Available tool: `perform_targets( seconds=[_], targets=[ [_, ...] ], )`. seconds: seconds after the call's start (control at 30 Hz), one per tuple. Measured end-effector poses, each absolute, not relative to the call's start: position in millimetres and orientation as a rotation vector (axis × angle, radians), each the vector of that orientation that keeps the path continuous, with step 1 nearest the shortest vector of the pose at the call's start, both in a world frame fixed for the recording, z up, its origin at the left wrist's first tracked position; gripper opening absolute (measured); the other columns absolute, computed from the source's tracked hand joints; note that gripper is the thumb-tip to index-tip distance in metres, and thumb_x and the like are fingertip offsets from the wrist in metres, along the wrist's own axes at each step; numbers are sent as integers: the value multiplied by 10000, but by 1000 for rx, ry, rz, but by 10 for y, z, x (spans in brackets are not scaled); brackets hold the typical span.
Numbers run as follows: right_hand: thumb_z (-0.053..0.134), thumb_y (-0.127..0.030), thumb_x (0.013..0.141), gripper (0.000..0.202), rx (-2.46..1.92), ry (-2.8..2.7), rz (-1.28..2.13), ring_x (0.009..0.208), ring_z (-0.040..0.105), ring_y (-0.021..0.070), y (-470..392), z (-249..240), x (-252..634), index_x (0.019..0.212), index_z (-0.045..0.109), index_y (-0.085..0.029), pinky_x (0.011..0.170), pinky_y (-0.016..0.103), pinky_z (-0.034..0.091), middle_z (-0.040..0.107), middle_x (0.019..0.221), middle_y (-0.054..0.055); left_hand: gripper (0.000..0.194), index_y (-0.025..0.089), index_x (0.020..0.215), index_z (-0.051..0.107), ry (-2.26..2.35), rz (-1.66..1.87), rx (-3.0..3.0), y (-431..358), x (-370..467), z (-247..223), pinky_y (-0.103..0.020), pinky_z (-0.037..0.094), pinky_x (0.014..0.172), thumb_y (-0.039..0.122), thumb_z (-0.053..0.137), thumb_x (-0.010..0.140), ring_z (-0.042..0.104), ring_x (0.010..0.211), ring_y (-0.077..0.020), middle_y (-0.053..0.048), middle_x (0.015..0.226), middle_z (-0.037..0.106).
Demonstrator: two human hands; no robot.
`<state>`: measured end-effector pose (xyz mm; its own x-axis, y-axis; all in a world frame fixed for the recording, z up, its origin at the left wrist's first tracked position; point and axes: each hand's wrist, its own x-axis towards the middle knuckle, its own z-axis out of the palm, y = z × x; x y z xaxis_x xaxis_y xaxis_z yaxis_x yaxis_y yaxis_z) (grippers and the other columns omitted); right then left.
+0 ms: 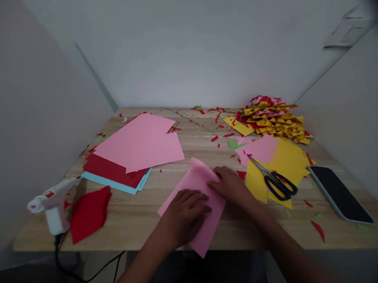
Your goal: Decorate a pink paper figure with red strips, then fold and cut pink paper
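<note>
A sheet of pink paper (209, 217) lies at the table's front edge, one corner hanging over it. Its far edge is curled up in a partial fold. My left hand (187, 212) rests across the sheet, fingers stretched towards the right and pressing on the paper. At the sheet's right side my right hand (232, 185) grips the curled edge, with the fingertips partly hidden by the hand. Dark-handled scissors (279, 185) lie to the right on yellow paper (288, 161) and pink pieces (261, 147).
Pink sheets (140, 140) cover red (112, 169) and blue paper (114, 183) at left. A corded glue gun (55, 207) stands by red pieces (90, 213). A phone (341, 194) lies at right. Folded yellow, red and pink paper (279, 121) is heaped behind, among scraps.
</note>
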<state>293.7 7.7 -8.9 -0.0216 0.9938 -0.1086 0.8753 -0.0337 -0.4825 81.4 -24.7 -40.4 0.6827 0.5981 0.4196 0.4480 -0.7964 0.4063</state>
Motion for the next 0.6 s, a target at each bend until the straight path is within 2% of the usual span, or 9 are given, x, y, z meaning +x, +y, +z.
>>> perform_targets(
  seconds=[0.07, 0.13, 0.17, 0.2, 0.27, 0.33, 0.4, 0.5, 0.6],
  targets=[
    [615, -290, 873, 108, -1870, -1945, 692, 859, 628, 206, 45, -48, 3027, 905, 643, -190, 778, 307, 465, 668, 914, 49, 370, 249, 1215, 651, 1041, 916, 2558, -225, 768, -399, -483, 498, 1030, 139, 643, 862, 593, 1245, -272, -94, 1352, 649],
    [625, -392, 884, 192, -1690, -1811, 826, 728, 572, 171, 10, 3, 3131, 843, 620, -204, 672, 278, 427, 617, 777, -2, 570, 223, 1348, 582, 1288, 1041, 2337, -147, 677, -368, -535, 453, 1075, 179, 720, 796, 527, 1327, -314, -148, 1440, 575],
    [638, -443, 879, 244, -1616, -1719, 886, 676, 533, 157, -5, 33, 3178, 822, 612, -208, 627, 269, 400, 583, 727, -20, 646, 210, 1368, 570, 1369, 1062, 2158, -92, 619, -340, -554, 437, 1085, 205, 761, 751, 516, 1337, -333, -159, 1442, 570],
    [654, -485, 865, 287, -1558, -1598, 931, 635, 496, 146, -19, 65, 3217, 805, 603, -209, 592, 263, 375, 553, 690, -32, 660, 200, 1325, 603, 1413, 1077, 1963, -29, 560, -306, -560, 455, 1057, 227, 798, 695, 563, 1274, -344, -153, 1365, 628],
    [683, -533, 835, 338, -1508, -1336, 961, 585, 448, 131, -47, 132, 3265, 792, 586, -211, 549, 256, 345, 529, 655, -42, 473, 185, 1132, 704, 1329, 968, 1594, 95, 462, -228, -504, 531, 940, 296, 817, 685, 671, 1061, -317, -115, 1125, 734],
    [719, -549, 792, 365, -1495, -1143, 1017, 573, 466, 134, -85, 190, 3283, 781, 587, -209, 542, 259, 369, 561, 652, -33, 318, 152, 977, 713, 1253, 962, 1434, 193, 418, -151, -421, 574, 782, 387, 747, 767, 707, 854, -268, -93, 907, 751],
    [755, -544, 754, 373, -1487, -1094, 1195, 609, 550, 163, -141, 223, 3289, 811, 627, -198, 578, 281, 436, 632, 692, -5, 339, 134, 976, 679, 1237, 1033, 1371, 245, 424, -87, -361, 572, 692, 444, 655, 841, 707, 768, -232, -92, 853, 744],
    [750, -535, 765, 401, -1481, -1138, 1456, 713, 663, 223, -238, 210, 3292, 920, 686, -171, 646, 328, 507, 718, 787, 48, 384, 127, 986, 661, 1248, 1081, 1321, 260, 467, -22, -323, 565, 644, 486, 639, 852, 702, 732, -209, -101, 873, 749],
    [725, -515, 781, 396, -1565, -1188, 1314, 688, 679, 224, -313, 145, 3276, 945, 679, -157, 587, 311, 499, 733, 784, 62, 393, 125, 895, 686, 1275, 1055, 1341, 275, 489, 14, -322, 561, 617, 502, 706, 787, 689, 703, -214, -91, 818, 739]
  ],
)
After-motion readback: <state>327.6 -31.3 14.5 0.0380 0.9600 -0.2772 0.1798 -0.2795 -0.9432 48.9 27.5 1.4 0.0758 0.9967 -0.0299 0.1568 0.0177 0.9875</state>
